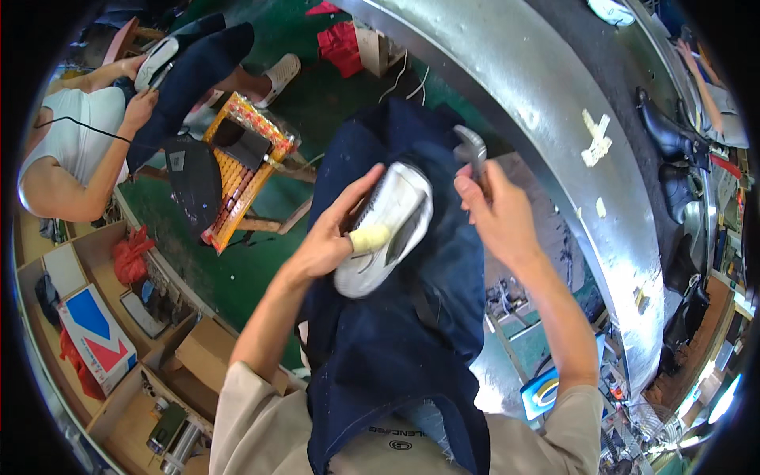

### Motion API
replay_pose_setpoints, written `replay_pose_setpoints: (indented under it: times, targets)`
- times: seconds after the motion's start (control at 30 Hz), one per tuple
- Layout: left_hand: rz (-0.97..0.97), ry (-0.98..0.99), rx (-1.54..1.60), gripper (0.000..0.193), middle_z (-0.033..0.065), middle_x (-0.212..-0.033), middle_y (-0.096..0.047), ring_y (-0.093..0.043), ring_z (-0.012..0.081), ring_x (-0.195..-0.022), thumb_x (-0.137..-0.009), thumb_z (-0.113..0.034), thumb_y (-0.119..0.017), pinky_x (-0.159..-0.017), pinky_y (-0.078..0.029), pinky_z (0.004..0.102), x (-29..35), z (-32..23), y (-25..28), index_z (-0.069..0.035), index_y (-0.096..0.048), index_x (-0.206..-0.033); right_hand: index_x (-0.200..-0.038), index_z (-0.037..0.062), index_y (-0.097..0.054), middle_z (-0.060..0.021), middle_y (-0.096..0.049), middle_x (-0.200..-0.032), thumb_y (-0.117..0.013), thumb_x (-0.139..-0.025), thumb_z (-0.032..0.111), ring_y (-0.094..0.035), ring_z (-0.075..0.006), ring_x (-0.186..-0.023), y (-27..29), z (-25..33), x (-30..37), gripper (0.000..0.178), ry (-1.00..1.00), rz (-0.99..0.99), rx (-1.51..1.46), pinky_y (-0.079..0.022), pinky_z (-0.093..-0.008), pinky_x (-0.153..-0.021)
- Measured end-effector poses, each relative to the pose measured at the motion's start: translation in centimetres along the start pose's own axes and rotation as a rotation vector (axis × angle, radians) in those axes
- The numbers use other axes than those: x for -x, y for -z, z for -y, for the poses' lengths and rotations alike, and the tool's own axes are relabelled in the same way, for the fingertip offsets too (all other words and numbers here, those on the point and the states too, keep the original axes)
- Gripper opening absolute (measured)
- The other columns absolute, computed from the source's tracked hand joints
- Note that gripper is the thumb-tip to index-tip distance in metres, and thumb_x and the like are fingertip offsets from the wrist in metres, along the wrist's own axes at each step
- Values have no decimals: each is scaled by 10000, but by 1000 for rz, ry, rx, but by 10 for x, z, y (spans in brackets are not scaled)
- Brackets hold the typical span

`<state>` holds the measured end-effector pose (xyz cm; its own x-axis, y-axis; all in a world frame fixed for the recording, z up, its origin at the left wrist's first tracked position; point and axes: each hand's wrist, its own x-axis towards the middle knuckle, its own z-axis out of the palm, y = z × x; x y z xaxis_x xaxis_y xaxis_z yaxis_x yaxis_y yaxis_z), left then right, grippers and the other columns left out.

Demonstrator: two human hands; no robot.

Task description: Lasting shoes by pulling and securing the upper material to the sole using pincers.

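My left hand [328, 241] grips a white shoe [408, 202] above my lap, its underside turned partly up. A yellowish wrap [370, 237] covers the thumb, which presses on the shoe's side. To the right, my right hand [503, 214] is closed around a hammer [470, 146], its curved metal head raised beside the shoe and apart from it. Most of the hammer's handle is hidden in my fist. Beneath both hands lies a dark blue apron [380, 340] across my lap.
A curved metal bench [546, 87] sweeps along my right, with black boots [669, 131] beyond it. At the left stand wooden compartments holding a box [99, 332]. A co-worker [87, 134] sits at the upper left, near a slatted stool [245, 170].
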<state>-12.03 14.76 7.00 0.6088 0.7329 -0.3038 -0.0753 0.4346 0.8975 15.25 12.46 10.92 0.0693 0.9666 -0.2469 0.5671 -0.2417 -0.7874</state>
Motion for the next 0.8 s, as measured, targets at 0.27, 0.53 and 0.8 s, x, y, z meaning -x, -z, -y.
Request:
replay_pose_setpoints:
  times: [0.27, 0.53, 0.8]
  targets:
    - [125, 101, -778, 759, 152, -1459, -582, -571, 334, -1338, -801, -289, -889, -1107, -461, 417, 94, -17, 30, -121, -574, -1472, -1160, 60, -620, -93, -645, -1037, -888, -743, 517, -663, -243, -772, -17, 1, 27, 675, 99, 371, 119, -526, -369, -717]
    - [-487, -158, -143, 676, 180, -1301, -665, -640, 273, -1223, -855, -225, -847, -1100, -482, 404, 85, -1, 33, -62, -496, -1410, -1203, 39, -619, -55, -601, -986, -888, -814, 432, -563, -141, -813, -42, -27, 46, 614, -252, 229, -546, -476, -313, -746]
    - [-415, -52, 403, 316, 52, -1043, -713, -712, 160, -909, -1028, -314, -622, -811, -590, 323, -34, -27, 18, -52, -622, -1204, -1245, 21, -639, -57, -666, -997, -789, -939, 339, -594, -97, -778, -29, -19, 55, 467, -275, 66, -595, -487, -240, -703]
